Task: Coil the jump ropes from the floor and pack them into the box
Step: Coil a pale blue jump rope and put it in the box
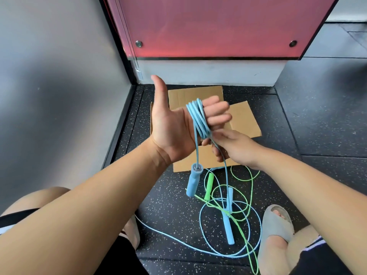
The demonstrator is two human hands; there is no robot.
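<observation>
Probably a gym or fitness studio: black speckled rubber floor tiles (168,205) fill the lower half of the frame, jump ropes (228,229) lie there at lower centre, and a red panel (208,26) fixed with round metal bolts (138,43) spans the top.

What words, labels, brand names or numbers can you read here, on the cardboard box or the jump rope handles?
None can be read. The cardboard box has plain brown flaps; the blue handle of the blue jump rope wound on the left hand and the green handle on the floor show no print; the red panel carries no lettering.
</observation>
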